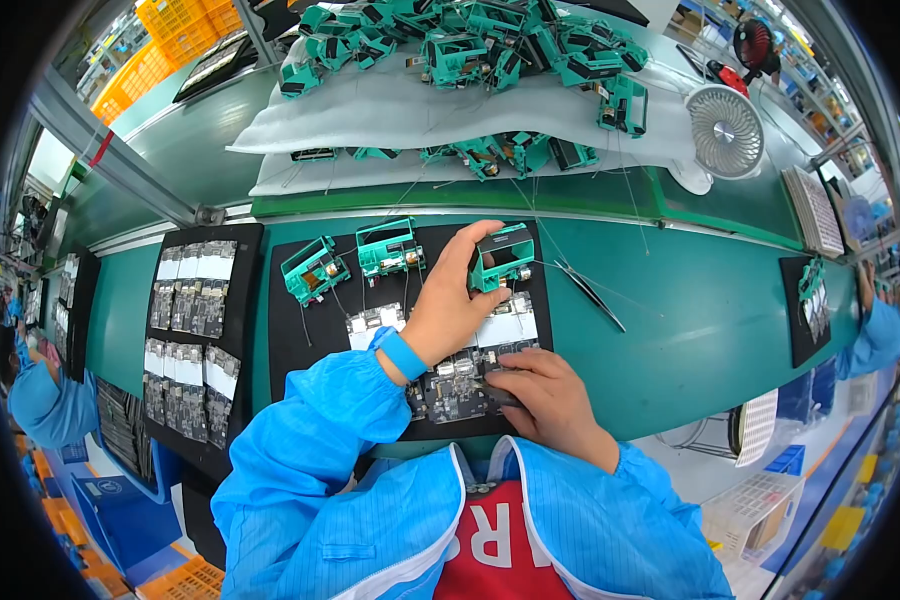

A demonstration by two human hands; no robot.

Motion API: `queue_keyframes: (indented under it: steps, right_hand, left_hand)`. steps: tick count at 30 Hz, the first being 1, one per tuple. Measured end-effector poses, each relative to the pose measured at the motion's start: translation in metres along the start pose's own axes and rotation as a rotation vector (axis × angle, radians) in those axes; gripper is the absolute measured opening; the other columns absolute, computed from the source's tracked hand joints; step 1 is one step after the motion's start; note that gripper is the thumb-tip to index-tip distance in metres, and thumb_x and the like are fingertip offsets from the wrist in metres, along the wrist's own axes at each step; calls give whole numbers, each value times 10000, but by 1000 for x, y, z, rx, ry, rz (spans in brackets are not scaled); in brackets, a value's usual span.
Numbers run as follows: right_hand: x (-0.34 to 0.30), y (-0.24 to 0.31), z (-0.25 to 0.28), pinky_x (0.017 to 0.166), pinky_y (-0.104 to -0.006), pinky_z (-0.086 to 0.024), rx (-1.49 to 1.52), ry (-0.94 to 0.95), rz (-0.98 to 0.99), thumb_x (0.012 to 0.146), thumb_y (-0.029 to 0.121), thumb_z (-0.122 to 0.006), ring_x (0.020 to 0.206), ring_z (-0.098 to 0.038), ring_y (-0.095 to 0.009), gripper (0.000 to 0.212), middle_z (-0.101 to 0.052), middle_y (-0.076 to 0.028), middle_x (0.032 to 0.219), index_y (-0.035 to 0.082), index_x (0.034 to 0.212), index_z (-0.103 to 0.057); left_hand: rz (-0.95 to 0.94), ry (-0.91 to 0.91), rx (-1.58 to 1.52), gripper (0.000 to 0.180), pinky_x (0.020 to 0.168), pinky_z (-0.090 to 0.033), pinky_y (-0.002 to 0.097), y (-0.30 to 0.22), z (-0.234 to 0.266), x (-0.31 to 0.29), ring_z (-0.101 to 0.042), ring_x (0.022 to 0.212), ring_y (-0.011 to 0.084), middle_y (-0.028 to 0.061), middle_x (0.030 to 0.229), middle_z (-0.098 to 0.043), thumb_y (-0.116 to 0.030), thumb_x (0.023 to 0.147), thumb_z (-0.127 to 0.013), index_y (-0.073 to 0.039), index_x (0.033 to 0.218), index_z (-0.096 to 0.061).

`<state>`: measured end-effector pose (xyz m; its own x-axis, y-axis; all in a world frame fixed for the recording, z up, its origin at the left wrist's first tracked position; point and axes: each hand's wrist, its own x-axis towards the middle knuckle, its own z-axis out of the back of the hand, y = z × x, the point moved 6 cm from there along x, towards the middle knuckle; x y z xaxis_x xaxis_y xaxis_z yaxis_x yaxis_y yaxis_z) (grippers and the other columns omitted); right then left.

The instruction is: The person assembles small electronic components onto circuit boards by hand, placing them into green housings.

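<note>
My left hand grips a green plastic frame with a dark panel and a thin wire, raised over the far right part of a black foam mat. Nearer to me, my right hand has its thumb and fingers closed on the right edge of a circuit board. Beside it on the mat lie several more circuit boards with white strips. Two more green frames with wires rest at the mat's far left. To the right of the held frame lie tweezers.
Many green frames are heaped on white foam sheets on a raised shelf. A white fan stands at its right. Another black mat with circuit boards lies left. Co-workers' blue sleeves show at both sides.
</note>
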<state>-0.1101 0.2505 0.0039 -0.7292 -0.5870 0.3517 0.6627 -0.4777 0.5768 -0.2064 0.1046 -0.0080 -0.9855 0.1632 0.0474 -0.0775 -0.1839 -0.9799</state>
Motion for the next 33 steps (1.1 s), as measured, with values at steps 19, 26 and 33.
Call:
queue_keyframes:
  steps: [19, 26, 33]
  right_hand:
    - [56, -28, 60, 675, -399, -529, -71, -116, -68, 807, 77, -730, 788, -671, -306, 186, -686, -102, 861, 69, 975, -651]
    - [74, -32, 30, 665, -411, -519, -384, 75, 132, 743, 41, -684, 783, -648, -289, 176, -649, -74, 815, 79, 906, -628]
    - [81, -27, 25, 615, -380, -496, -464, 114, 149, 735, 83, -658, 762, -641, -229, 137, -605, -39, 787, 99, 845, -578]
  left_hand:
    - [-223, 9, 307, 734, 947, -518, 386, -1, -5, -1, -594, 1121, 331, 155, 1328, -489, 76, 791, -725, -127, 1424, -413]
    - [-317, -3, 261, 728, 879, -483, 483, -6, -4, -3, -553, 1053, 449, 201, 1135, -517, 144, 777, -583, -151, 1421, -417]
    - [-242, 40, 266, 798, 996, -468, 423, -5, -2, -2, -539, 1170, 414, 185, 1249, -517, 209, 702, -537, -123, 1419, -427]
